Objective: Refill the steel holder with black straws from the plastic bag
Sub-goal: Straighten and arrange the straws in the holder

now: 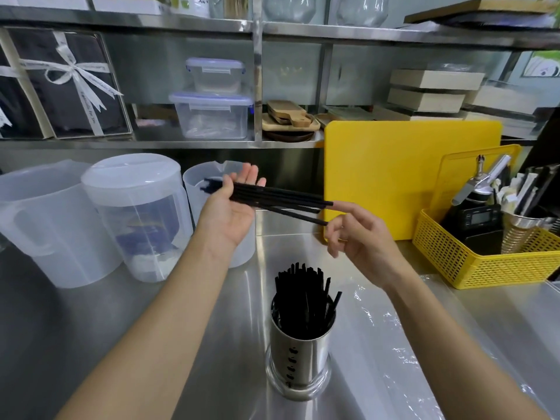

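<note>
A steel holder [298, 356] stands upright on the steel counter in front of me, packed with black straws [303, 295]. Above it, a bundle of several black straws [281, 200] lies across the upturned palm of my left hand [230, 210], with the thumb and fingers loosely around it. My right hand [360, 237] touches the bundle's right ends with its index fingertip; the other fingers are curled and spread. The clear plastic bag [394, 344] lies flat on the counter to the right of the holder.
Three translucent plastic jugs [139, 219] stand at the left. A yellow cutting board [409, 174] leans at the back right. A yellow basket [485, 256] holding tools and a scale sits at the right edge. Shelves run overhead.
</note>
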The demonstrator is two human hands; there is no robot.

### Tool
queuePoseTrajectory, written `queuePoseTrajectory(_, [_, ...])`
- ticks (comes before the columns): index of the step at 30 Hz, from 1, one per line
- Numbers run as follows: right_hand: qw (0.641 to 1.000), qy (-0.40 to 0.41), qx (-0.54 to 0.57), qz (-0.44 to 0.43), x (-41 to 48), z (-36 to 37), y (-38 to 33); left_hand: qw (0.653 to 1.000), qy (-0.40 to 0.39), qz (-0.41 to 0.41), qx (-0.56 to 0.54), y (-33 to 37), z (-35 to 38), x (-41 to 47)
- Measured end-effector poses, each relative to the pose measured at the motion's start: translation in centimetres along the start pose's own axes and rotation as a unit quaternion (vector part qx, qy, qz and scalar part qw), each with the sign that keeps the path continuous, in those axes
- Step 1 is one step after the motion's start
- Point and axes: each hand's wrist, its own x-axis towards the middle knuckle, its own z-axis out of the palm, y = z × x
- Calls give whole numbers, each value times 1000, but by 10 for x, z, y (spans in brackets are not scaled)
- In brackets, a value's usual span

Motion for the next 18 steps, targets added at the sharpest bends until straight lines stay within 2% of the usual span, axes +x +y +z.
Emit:
queuePoseTrajectory(2, [999,-25,-28,15,-4,-3,-1,996,55,-33,-61,-12,-8,-1])
queuePoseTrajectory(5, [984,-8,-178,6,-10,8,-3,987,97,-88,-91,-38,-11,-7])
queuePoseTrajectory(7, [968,56,-237,-67,-10,22,-7,986,96,-127,-42,-59,-12,-15])
queuePoseTrajectory(10, [946,167,-230,-158,-9,29,-13,979,115,-168,22,-69,-13,-23])
queuePoseTrajectory(12, [937,192,-233,-173,-12,29,-21,977,151,-151,22,-61,-18,-22])
queuePoseTrajectory(14, [934,196,-237,-180,-15,25,-31,972,188,-110,86,-49,-26,-16])
queuePoseTrajectory(18, [936,142,-268,-177,-23,22,-54,948,213,-41,232,-33,-46,-12])
